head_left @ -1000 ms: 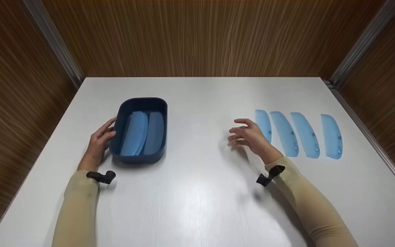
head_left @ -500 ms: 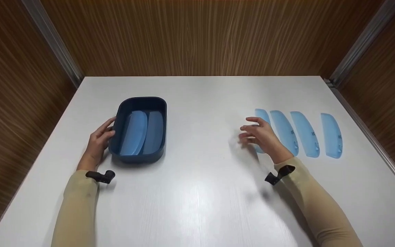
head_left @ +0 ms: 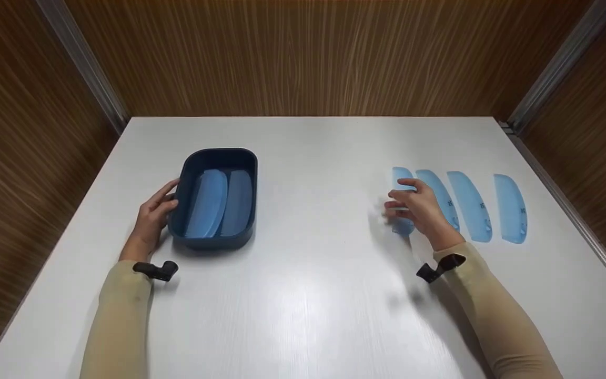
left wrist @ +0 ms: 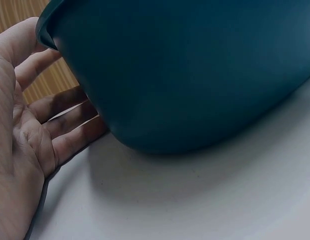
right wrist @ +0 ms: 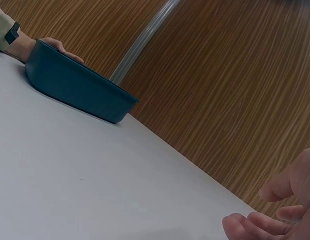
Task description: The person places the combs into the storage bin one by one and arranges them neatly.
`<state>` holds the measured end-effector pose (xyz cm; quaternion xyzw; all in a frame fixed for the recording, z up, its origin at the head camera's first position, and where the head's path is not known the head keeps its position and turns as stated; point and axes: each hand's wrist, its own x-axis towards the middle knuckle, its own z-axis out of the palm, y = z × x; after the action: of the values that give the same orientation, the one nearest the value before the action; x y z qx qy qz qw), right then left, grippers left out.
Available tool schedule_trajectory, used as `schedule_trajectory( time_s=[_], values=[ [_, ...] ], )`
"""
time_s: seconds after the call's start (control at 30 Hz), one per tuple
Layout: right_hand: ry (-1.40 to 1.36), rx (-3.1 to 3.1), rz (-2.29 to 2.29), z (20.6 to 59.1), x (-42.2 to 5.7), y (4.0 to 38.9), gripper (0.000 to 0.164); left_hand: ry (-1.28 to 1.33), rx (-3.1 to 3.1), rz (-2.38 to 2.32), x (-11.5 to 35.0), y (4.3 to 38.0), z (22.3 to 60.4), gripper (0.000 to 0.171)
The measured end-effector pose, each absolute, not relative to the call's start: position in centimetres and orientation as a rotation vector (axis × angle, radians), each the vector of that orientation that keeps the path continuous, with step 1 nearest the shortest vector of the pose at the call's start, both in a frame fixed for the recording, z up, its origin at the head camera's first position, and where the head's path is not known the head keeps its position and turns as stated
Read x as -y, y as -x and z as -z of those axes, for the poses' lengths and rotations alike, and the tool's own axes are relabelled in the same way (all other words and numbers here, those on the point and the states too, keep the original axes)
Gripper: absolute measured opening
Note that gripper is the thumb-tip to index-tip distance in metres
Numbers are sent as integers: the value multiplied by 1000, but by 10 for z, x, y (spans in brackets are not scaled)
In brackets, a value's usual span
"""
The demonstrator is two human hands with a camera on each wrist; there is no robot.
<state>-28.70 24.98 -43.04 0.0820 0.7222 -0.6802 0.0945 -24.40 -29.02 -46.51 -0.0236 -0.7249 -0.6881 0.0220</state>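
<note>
Around the far, left and right sides, wood-grain panels (head_left: 303,58) stand about a white table (head_left: 303,295), whose light top makes every blue thing on it easy to pick out. On the left half stands a navy rounded-corner bin (head_left: 212,244), its long side running near to far. Against its outer left wall rests the left hand (head_left: 150,216), fingers fairly straight and spread low to high, seemingly to keep the bin from sliding rather than to lift it. The right hand (head_left: 423,210) hangs over the leftmost comb-shaped piece (head_left: 403,228), fingers loosely bent and moderately wide, holding nothing; its offset shadow suggests that it is raised off the table. Right of that piece lie a second piece (head_left: 436,184), a third piece (head_left: 470,208) and, across a wider gap, a rightmost piece (head_left: 512,210), all light blue, bowed edges to the right, probably spread so that each can be taken singly. In the bin, a left-lying piece (head_left: 207,205) and a darker-looking right-lying piece (head_left: 237,202) also run near to far, presumably because that suits the bin's length; whether they overlap, I cannot tell. Small dark marks sit on the table pieces, too small to read.
</note>
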Motion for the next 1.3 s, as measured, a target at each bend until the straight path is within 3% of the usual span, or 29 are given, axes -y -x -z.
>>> schedule_trajectory(
  time_s=[0.6,1.3],
  values=[
    [-338,-2549,1792,435,-274,298,60,87,2248,2108,288,241,463,50],
    [-374,-2882,866,441,-264,306,70,85,2238,2128,288,240,464,50]
  ],
)
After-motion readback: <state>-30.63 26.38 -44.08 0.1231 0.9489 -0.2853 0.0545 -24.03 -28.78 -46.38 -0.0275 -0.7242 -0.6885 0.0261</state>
